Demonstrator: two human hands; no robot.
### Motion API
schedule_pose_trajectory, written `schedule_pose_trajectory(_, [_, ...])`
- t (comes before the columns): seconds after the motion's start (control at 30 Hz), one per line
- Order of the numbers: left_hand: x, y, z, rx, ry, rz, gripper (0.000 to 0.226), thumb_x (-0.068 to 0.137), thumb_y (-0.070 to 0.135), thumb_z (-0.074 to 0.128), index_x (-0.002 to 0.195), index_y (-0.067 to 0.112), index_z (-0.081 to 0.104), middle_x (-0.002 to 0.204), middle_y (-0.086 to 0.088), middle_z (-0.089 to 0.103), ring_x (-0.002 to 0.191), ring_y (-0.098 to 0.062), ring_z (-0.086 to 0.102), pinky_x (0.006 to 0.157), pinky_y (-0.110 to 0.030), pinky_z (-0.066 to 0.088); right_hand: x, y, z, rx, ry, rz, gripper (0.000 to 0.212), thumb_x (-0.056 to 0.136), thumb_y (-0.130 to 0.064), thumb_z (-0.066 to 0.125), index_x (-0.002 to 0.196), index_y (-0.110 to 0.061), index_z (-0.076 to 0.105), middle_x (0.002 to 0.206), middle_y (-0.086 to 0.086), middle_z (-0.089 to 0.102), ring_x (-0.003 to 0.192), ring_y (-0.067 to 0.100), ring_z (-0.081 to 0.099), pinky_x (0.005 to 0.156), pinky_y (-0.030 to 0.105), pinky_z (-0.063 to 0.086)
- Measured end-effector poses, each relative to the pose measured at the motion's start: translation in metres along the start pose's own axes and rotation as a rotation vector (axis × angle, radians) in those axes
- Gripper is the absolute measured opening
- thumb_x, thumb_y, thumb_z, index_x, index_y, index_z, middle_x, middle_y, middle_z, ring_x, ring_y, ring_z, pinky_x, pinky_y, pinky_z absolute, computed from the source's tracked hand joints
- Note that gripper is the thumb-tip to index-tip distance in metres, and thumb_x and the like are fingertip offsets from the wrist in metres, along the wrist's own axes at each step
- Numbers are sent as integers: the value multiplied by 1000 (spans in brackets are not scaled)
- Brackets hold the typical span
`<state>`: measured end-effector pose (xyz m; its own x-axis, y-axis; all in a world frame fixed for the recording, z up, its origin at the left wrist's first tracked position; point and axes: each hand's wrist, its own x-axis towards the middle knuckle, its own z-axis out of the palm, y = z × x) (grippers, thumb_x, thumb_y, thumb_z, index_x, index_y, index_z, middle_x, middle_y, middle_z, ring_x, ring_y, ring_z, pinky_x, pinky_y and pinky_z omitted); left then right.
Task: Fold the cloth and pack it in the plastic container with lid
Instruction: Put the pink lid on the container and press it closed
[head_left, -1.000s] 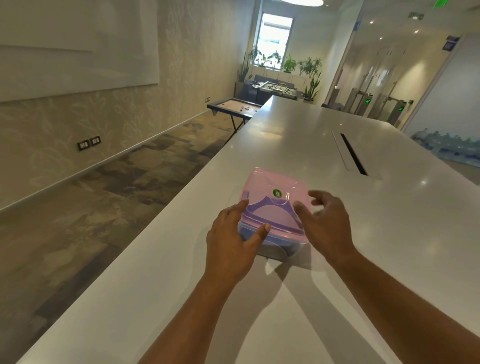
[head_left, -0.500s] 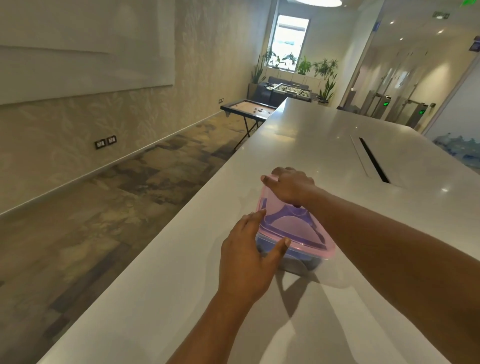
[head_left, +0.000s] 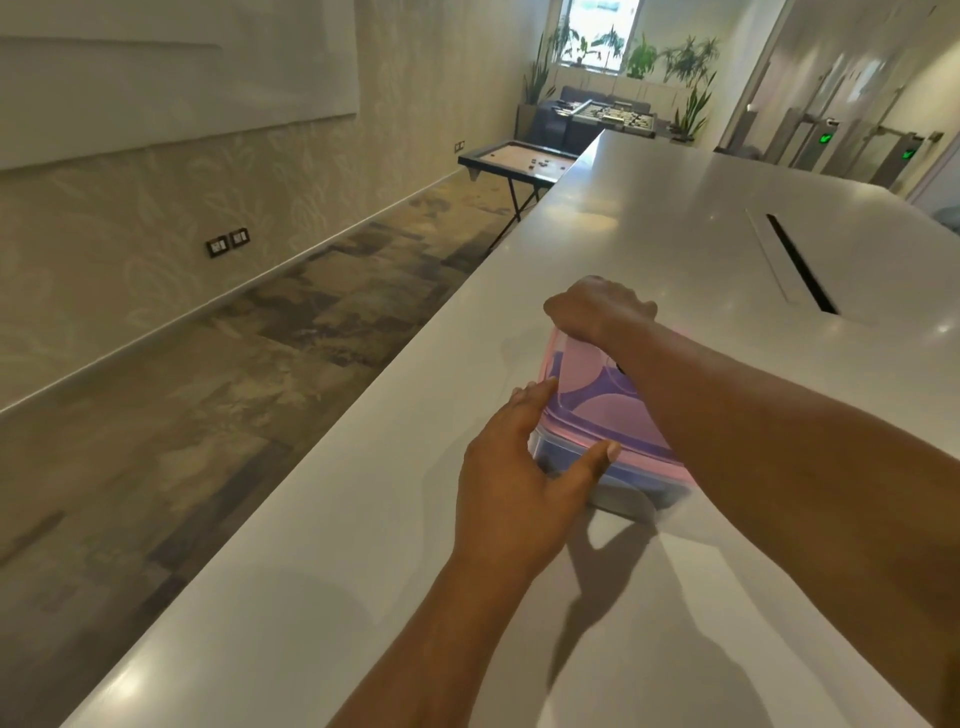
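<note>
A clear plastic container with a pink lid sits right of centre on a long white table, dark cloth visible inside. The left hand cups its near corner, fingers spread; the right hand presses curled onto the lid's far edge.

Nothing readable here, honestly

The lid of the container has a small dark sticker mostly hidden under the right forearm, so no letters come through. The green lit signs on the gates at the far end are just glowing blobs at this size, can't make out any symbol or word. Wall sockets have no markings I can read either.
</note>
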<state>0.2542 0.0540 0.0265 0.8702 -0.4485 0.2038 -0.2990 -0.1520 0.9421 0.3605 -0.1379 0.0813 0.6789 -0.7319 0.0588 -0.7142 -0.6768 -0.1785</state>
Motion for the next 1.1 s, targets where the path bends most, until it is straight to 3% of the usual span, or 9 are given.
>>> schedule_pose_trajectory(0.23, [4,-3,-2,-50,-1,-34,55,65,52,80,114,43,57,129,13,64,102,2,54,76,-2,38,3,1,6,30,52,24,37,78,-37,51,107,-14,57,96,7,62,90,27,54,74,40,29])
schedule_pose_trajectory(0.4, [9,-9,-1,-104,14,-44,57,61,51,83,112,35,63,125,7,68,107,-11,65,92,-34,56,1,3,9,55,82,5,34,78,-38,49,102,-16,59,92,6,64,87,26,57,74,39,35])
schedule_pose_trajectory(0.47, [10,-10,0,-123,13,-42,58,60,52,83,111,33,64,126,6,68,111,-17,66,91,-40,57,-3,3,7,64,104,-42,28,81,-33,48,96,-14,62,91,6,66,83,26,59,74,37,40])
schedule_pose_trajectory(0.57, [10,-11,-2,-151,6,-26,57,61,49,84,111,31,64,123,6,70,109,-17,68,90,-38,58,-16,-2,-2,2,207,-403,32,91,-30,43,94,-11,69,97,8,71,84,25,63,73,34,46])
schedule_pose_trajectory(0.67, [9,-11,-4,-156,0,9,54,65,48,83,111,30,63,116,8,72,101,-14,70,87,-31,59,-52,-12,-12,154,-136,-737,37,98,-31,46,92,-10,75,103,7,75,92,21,68,83,34,53])
schedule_pose_trajectory(0.73, [9,-12,-3,-139,12,33,53,67,49,83,112,29,63,114,9,73,98,-11,70,87,-22,56,-74,-17,-12,194,-309,-796,46,99,-35,46,81,-5,76,88,9,77,77,21,71,77,27,53])
schedule_pose_trajectory(0.87, [10,-15,0,-152,16,41,58,66,48,83,116,25,64,115,7,73,104,-13,69,93,-26,54,-87,-7,-9,404,-209,-804,53,93,-37,47,54,-3,56,51,10,54,50,30,49,60,41,50])
schedule_pose_trajectory(0.93, [11,-16,0,-157,27,54,60,66,48,84,117,23,65,113,7,74,103,-14,70,94,-27,55,-88,-6,-8,429,-186,-791,51,94,-35,47,50,-10,46,47,3,41,49,23,40,56,39,43])
schedule_pose_trajectory(1.1, [12,-18,-1,-186,23,52,56,64,43,86,112,21,67,106,6,76,98,-10,71,92,-32,57,-93,-10,-6,395,-167,-785,54,97,-34,47,47,-17,38,47,-1,35,46,16,33,55,35,38])
